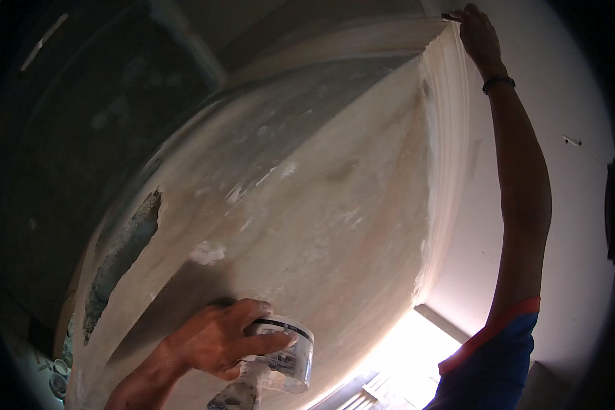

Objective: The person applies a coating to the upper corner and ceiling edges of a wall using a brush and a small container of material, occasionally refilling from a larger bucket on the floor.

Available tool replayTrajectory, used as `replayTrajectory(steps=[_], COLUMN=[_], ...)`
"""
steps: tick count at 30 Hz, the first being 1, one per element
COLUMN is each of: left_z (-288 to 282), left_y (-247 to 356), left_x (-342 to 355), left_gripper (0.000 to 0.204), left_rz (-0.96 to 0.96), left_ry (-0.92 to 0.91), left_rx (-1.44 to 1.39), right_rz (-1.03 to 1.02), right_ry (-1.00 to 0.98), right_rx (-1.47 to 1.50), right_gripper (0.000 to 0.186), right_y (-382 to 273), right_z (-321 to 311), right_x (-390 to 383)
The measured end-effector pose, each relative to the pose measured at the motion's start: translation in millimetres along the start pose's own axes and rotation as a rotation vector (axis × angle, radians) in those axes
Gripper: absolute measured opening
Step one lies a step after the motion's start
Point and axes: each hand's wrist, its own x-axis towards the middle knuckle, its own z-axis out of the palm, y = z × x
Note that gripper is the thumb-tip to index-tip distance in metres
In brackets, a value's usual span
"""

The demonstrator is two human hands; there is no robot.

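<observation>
Nearby, the left hand (219, 338) clamps a tub (297, 359); far right, the right hand (480, 37) clasps a tool (449, 17) beside the cornice (447, 137).

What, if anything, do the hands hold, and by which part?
The left hand grips a clear, round plastic tub by its side. Whether it also holds the whitish-smeared object below, or the right hand the small dark object, cannot be told.
</observation>
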Motion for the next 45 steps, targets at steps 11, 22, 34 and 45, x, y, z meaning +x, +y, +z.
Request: replayTrajectory(steps=[11, 22, 34, 45], left_z=[2.7, 7.3, 1.1, 3.9], left_y=[0.5, -6.8, -0.2, -2.4], left_x=[3.6, -0.7, -0.2, -1.6], left_gripper=[0.068, 0.061, 0.067, 0.064], left_rz=[-0.001, 0.02, -0.005, -0.001], left_ry=[-0.008, 0.003, 0.019, 0.024], left_rx=[-0.007, 0.004, 0.014, 0.016], right_rz=[-0.144, -0.026, 0.055, 0.264], right_ry=[0.278, 0.143, 0.085, -0.002], right_rx=[-0.141, -0.062, 0.035, 0.002], right_gripper=[0.025, 0.033, 0.027, 0.036], right_y=[3.8, 66.9, 2.8, 26.9], right_z=[36.5, -19.2, -33.1, 2.9], right_x=[-7.7, -3.9, -3.3, -37.4])
